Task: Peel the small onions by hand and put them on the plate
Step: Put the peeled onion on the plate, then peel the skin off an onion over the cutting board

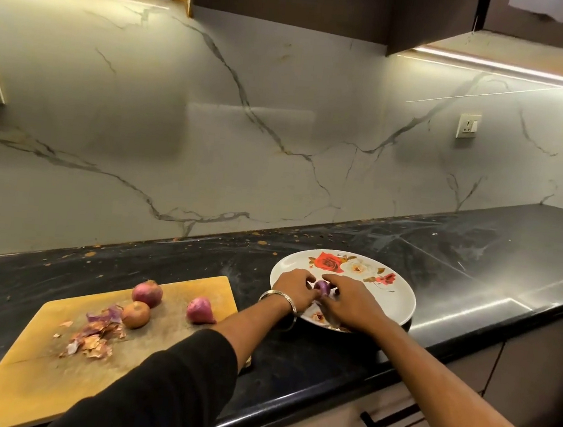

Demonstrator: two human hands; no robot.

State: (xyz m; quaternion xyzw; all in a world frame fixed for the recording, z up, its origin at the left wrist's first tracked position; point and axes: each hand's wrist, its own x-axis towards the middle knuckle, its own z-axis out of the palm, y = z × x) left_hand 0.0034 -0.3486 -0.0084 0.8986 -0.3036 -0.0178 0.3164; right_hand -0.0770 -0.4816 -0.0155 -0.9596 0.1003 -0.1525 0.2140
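Note:
Over the white floral plate (392,303), my left hand (295,288) and my right hand (350,304) both grip one small purple onion (322,287) between their fingertips. The onion looks glossy and is mostly hidden by my fingers. Three more small onions lie on the wooden cutting board (51,373) to the left: a reddish one (147,293), a brown one (136,314) and a pink one (200,309). A heap of dry onion skins (96,335) lies on the board in front of them.
Board and plate sit on a black stone counter (475,259) backed by a marble-patterned wall. A wall socket (468,126) is at the right. Dark cabinets hang overhead, and drawers run below the counter's front edge.

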